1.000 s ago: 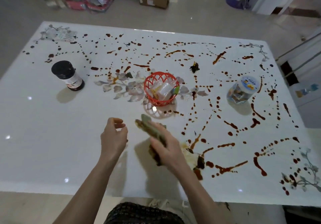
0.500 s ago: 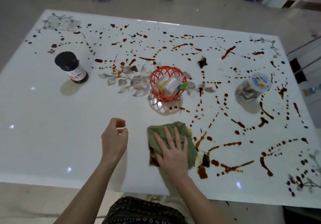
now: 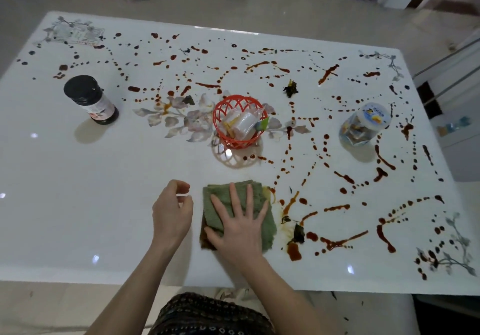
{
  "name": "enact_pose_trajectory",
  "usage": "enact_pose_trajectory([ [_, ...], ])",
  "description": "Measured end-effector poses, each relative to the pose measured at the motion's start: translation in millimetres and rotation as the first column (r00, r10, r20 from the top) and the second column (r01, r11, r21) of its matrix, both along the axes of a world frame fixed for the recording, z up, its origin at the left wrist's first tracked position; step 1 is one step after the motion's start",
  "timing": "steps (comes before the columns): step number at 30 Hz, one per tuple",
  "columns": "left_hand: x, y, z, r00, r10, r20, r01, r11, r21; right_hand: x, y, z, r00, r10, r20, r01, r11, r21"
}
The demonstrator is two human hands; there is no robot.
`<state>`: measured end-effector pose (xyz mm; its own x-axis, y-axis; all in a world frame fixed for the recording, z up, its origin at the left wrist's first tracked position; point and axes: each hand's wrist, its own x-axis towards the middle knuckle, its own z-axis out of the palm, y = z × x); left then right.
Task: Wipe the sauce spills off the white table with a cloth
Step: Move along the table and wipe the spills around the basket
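Note:
A folded green cloth (image 3: pixel 267 224) lies flat on the white table (image 3: pixel 78 204) near its front edge, with a brown stain on its near left corner. My right hand (image 3: pixel 239 228) presses flat on the cloth, fingers spread. My left hand (image 3: pixel 172 211) hovers just left of the cloth with fingers loosely curled, holding nothing. Red-brown sauce spills (image 3: pixel 337 242) cover the right and far parts of the table; a thick blob (image 3: pixel 294 253) and a yellowish smear sit right beside the cloth.
A red basket (image 3: pixel 240 121) with small packets stands at the table's middle. A dark-lidded jar (image 3: pixel 91 99) is at the left, a clear plastic tub (image 3: pixel 363 124) at the right. Dark scraps (image 3: pixel 291 89) lie among the spills.
My right hand went from holding the bunched cloth above the table to pressing it flat, and has since slid it slightly left. My left hand has barely moved.

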<state>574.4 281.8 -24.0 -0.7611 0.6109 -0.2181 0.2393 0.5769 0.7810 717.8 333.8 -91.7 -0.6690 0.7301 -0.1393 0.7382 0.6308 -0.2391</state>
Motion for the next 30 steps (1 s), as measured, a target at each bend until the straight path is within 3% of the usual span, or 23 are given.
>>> enact_pose_trajectory([
  [6,4,-2,-5,0.997,-0.052,-0.057,0.051,0.998,-0.027,9,-17,1,0.996,0.092,-0.02,-0.092,0.995,-0.024],
  [9,3,2,-11,0.992,-0.091,-0.09,0.088,0.995,-0.046,-22,18,7,1.0,-0.007,-0.009,0.006,0.999,-0.041],
  [13,1,18,-10,0.973,-0.174,-0.152,0.161,0.983,-0.091,-51,62,22,0.989,-0.096,0.114,0.108,0.989,-0.102],
  [20,-8,38,-10,0.935,-0.289,-0.207,0.265,0.955,-0.136,-60,78,23,0.971,-0.179,0.157,0.189,0.981,-0.048],
  [25,-10,43,-11,0.928,-0.317,-0.196,0.294,0.946,-0.139,-36,71,10,0.958,-0.27,0.095,0.262,0.961,0.088],
  [30,-11,46,-14,0.917,-0.347,-0.199,0.322,0.936,-0.145,-28,85,12,0.898,-0.435,0.069,0.428,0.898,0.1],
])
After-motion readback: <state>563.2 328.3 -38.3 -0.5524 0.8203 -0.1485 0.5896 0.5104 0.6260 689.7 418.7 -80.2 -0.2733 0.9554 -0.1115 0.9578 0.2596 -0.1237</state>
